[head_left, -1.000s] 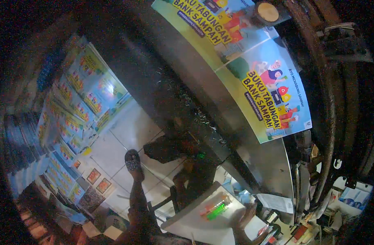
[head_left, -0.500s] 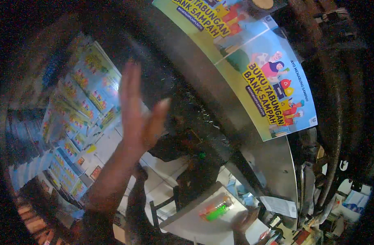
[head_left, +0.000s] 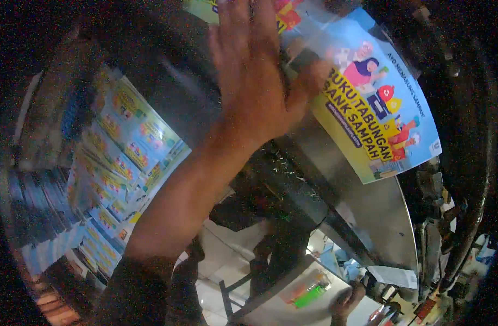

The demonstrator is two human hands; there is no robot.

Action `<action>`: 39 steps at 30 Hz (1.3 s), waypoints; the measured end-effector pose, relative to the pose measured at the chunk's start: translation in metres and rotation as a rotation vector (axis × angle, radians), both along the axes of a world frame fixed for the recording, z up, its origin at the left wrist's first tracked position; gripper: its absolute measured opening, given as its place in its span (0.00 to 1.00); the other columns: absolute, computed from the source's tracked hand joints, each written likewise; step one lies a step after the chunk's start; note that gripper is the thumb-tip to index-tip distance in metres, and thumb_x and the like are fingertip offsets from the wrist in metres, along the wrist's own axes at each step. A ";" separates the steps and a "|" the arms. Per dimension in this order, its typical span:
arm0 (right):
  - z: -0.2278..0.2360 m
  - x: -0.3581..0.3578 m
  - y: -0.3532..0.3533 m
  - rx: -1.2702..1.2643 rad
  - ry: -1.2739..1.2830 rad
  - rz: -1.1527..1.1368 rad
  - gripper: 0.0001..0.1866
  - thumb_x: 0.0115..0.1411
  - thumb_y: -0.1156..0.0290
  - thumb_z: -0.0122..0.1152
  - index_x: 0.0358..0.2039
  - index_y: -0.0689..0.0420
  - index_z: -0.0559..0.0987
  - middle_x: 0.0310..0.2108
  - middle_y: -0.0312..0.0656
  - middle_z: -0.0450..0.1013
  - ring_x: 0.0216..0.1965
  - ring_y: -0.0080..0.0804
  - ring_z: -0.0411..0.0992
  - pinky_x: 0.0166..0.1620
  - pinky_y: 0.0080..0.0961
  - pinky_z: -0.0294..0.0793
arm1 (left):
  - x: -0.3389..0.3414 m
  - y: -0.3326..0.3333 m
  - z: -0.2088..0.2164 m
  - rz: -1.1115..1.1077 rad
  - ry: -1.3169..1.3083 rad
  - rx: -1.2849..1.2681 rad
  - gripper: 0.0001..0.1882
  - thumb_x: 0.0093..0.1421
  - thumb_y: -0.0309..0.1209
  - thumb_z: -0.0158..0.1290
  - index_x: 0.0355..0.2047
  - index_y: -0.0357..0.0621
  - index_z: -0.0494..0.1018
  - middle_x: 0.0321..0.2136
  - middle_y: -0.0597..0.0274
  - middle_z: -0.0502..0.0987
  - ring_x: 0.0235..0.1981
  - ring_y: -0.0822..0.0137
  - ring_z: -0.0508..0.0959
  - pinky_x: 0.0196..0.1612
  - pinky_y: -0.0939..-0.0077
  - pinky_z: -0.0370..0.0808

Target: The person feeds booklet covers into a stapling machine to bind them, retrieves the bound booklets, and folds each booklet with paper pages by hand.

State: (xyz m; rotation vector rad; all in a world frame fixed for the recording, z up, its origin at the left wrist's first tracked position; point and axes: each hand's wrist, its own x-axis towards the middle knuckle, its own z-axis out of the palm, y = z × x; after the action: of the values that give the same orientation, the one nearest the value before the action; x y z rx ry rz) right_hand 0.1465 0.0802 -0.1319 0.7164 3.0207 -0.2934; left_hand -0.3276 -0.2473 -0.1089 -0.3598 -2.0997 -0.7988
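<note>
My left hand (head_left: 254, 81) reaches up over a sloping grey metal surface (head_left: 363, 212), its fingers stretched out and its thumb apart. It lies over the left part of a glossy printed sheet (head_left: 393, 103) with cartoon people on blue, yellow and green. The thumb overlaps the sheet's left edge; whether the palm presses down cannot be told. Low in the view, my right hand (head_left: 348, 300) is small and dark beside a white panel (head_left: 276, 301) with a bright green and orange patch. Its fingers are too unclear to read.
Stacks of similar printed sheets (head_left: 143, 136) stand at the left, with bluish stacked paper (head_left: 37, 198) beyond. A white paper slip (head_left: 393, 276) lies on the metal's lower edge. A dark rail or pipe (head_left: 477, 217) curves down the right side. Pale floor tiles (head_left: 227, 244) show below.
My left hand has moved up and right, from beside the stacks to over the printed sheet. The whole view has shifted slightly, and the sheet sits a little further right.
</note>
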 end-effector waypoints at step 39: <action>-0.001 -0.006 -0.009 0.020 0.052 -0.011 0.28 0.67 0.52 0.35 0.47 0.65 0.72 0.44 0.53 0.69 0.46 0.50 0.63 0.53 0.43 0.58 | -0.004 0.005 -0.003 -0.099 0.146 0.136 0.43 0.60 0.52 0.47 0.64 0.32 0.46 0.64 0.32 0.46 0.65 0.34 0.47 0.64 0.42 0.44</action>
State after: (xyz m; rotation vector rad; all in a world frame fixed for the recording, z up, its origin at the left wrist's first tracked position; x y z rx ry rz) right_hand 0.1408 0.0716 -0.1331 0.7389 3.0738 -0.2870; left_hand -0.3315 -0.2420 -0.1123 -0.4371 -1.8929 -0.9393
